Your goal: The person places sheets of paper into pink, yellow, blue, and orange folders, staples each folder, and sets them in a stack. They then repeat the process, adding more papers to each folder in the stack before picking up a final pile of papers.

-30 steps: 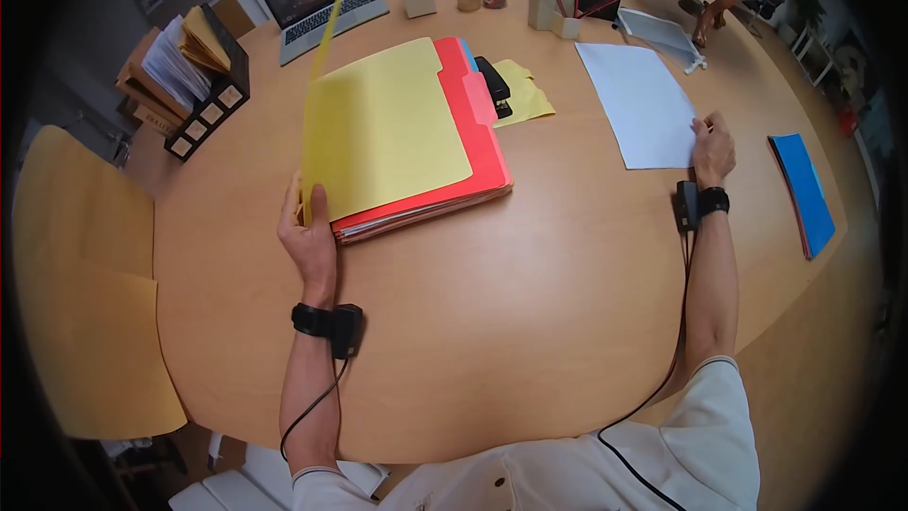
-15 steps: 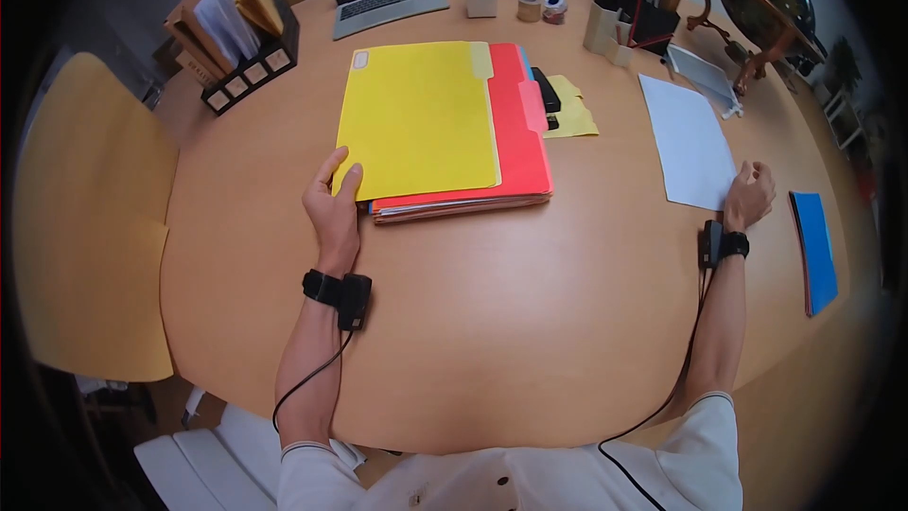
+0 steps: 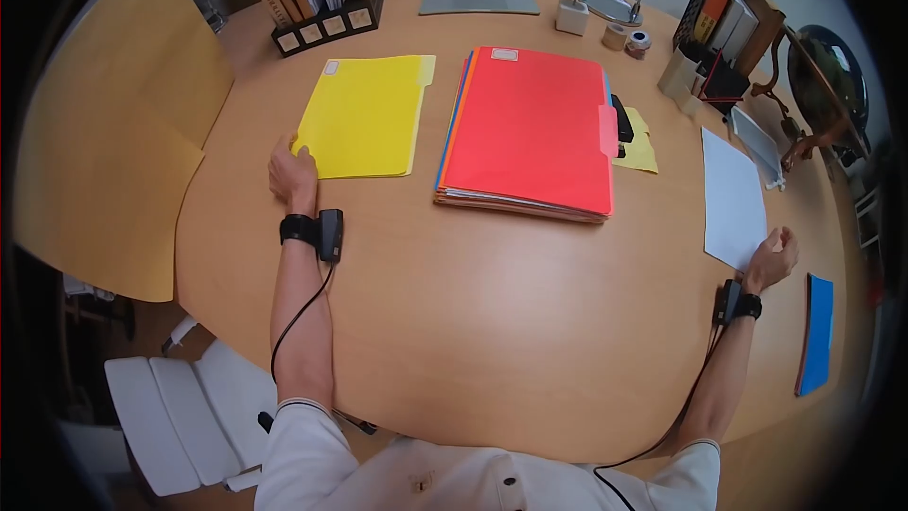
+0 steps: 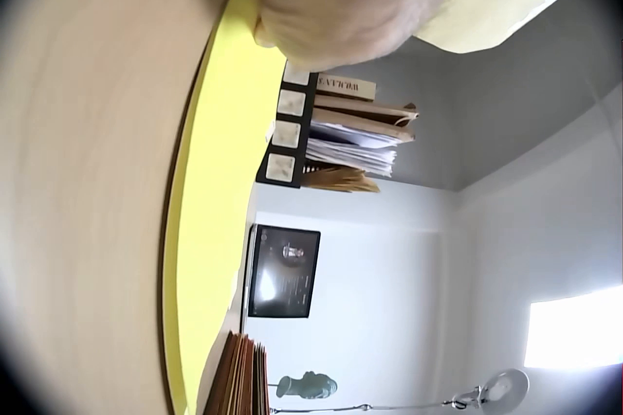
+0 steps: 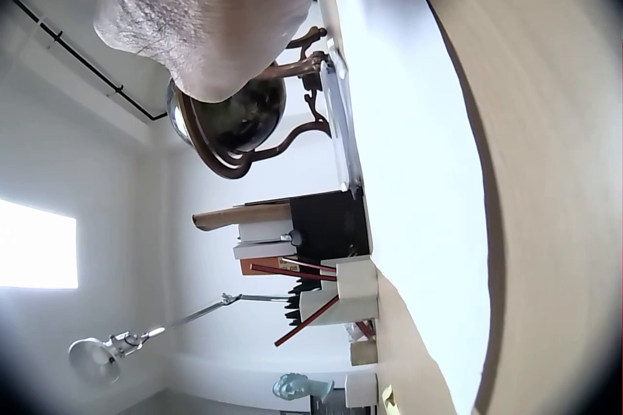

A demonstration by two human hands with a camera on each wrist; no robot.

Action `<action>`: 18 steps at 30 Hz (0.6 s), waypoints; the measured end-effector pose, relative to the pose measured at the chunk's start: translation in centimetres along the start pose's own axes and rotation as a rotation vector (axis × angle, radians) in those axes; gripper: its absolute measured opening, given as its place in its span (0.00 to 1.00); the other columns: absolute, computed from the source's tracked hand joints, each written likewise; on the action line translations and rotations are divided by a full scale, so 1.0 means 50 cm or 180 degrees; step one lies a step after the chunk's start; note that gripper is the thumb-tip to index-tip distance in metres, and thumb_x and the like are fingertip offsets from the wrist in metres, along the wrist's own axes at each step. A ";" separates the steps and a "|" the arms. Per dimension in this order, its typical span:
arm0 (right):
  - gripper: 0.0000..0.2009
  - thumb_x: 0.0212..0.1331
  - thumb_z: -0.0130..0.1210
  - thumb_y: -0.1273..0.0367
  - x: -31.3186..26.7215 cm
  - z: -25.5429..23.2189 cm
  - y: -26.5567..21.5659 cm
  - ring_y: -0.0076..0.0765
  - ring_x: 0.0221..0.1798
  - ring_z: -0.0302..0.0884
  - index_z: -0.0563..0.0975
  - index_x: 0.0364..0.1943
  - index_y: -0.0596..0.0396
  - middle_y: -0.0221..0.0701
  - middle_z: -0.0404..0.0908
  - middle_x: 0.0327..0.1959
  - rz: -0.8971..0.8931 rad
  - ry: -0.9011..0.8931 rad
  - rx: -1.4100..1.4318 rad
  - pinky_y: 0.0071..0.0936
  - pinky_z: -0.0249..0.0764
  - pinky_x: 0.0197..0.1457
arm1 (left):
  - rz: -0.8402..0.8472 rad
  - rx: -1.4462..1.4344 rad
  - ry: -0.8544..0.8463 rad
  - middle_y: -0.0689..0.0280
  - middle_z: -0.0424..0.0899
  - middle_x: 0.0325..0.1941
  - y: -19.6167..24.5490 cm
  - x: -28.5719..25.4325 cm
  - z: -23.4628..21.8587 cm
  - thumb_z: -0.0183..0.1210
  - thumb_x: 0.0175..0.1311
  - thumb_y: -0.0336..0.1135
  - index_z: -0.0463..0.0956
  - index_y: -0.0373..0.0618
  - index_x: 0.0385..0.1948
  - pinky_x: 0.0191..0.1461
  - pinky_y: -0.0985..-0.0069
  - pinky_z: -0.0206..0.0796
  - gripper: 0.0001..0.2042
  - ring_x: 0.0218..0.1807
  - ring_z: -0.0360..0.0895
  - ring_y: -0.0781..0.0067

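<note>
Find the yellow folder (image 3: 369, 118) left of the red stack (image 3: 534, 128), apart, on or just above the table (image 3: 530, 322); cannot tell full contact. Note left hand (image 3: 293, 173) pinching the near-left corner. Note right hand (image 3: 774, 255) loosely curled, apparently gripping nothing, at the near-right corner of the white sheet (image 3: 733, 194). Expect light, thin card: flexible, probably smooth, easily creased, liable to sag from a single-corner hold. Grasp by a plain edge rather than the tab (image 3: 428, 71); support the opposite edge when lifting.

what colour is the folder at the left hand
Yellow; the folder shows best in the head view.
</note>
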State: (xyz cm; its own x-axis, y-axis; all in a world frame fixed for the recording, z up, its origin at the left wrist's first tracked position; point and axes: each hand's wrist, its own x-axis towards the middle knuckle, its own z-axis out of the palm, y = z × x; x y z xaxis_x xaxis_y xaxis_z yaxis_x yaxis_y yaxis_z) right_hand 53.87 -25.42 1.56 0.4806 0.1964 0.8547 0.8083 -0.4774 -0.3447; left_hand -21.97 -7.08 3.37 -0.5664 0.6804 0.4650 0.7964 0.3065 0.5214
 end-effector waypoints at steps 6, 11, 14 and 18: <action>0.09 0.62 0.62 0.72 -0.012 0.004 -0.087 0.44 0.50 0.81 0.82 0.44 0.60 0.39 0.85 0.43 -0.0392 0.0088 0.0472 0.39 0.76 0.56 | -0.0030 -0.0099 0.0058 0.55 0.86 0.54 -0.044 0.021 0.004 0.64 0.65 0.32 0.81 0.51 0.56 0.57 0.55 0.73 0.17 0.57 0.80 0.46; 0.06 0.62 0.63 0.73 -0.043 -0.020 -0.246 0.37 0.42 0.82 0.82 0.42 0.58 0.35 0.84 0.38 -0.0506 -0.0413 0.1487 0.33 0.76 0.48 | 0.0246 -0.0214 0.0055 0.55 0.86 0.54 -0.085 0.040 0.029 0.63 0.64 0.31 0.81 0.49 0.56 0.56 0.54 0.73 0.18 0.56 0.81 0.45; 0.04 0.62 0.63 0.74 -0.064 -0.044 -0.321 0.30 0.37 0.80 0.81 0.39 0.59 0.33 0.83 0.35 -0.0415 -0.0861 0.2042 0.27 0.75 0.42 | 0.0257 -0.0131 -0.0029 0.54 0.85 0.54 -0.084 0.043 0.038 0.63 0.63 0.30 0.81 0.45 0.54 0.59 0.56 0.71 0.16 0.57 0.80 0.47; 0.04 0.65 0.59 0.74 -0.125 -0.048 -0.506 0.25 0.37 0.79 0.83 0.39 0.61 0.30 0.85 0.34 0.0595 -0.2518 0.3243 0.26 0.75 0.41 | 0.0792 0.0097 0.0688 0.55 0.85 0.51 -0.012 0.022 0.030 0.61 0.66 0.30 0.83 0.39 0.47 0.65 0.60 0.66 0.10 0.58 0.77 0.52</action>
State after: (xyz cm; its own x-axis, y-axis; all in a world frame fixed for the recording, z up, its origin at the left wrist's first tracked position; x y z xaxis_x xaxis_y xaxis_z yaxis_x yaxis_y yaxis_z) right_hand 29.61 -16.63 5.90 0.3999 0.8128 0.4236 0.4332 0.2397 -0.8689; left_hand -22.75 -5.52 2.49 -0.3829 0.5808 0.7184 0.9201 0.1705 0.3526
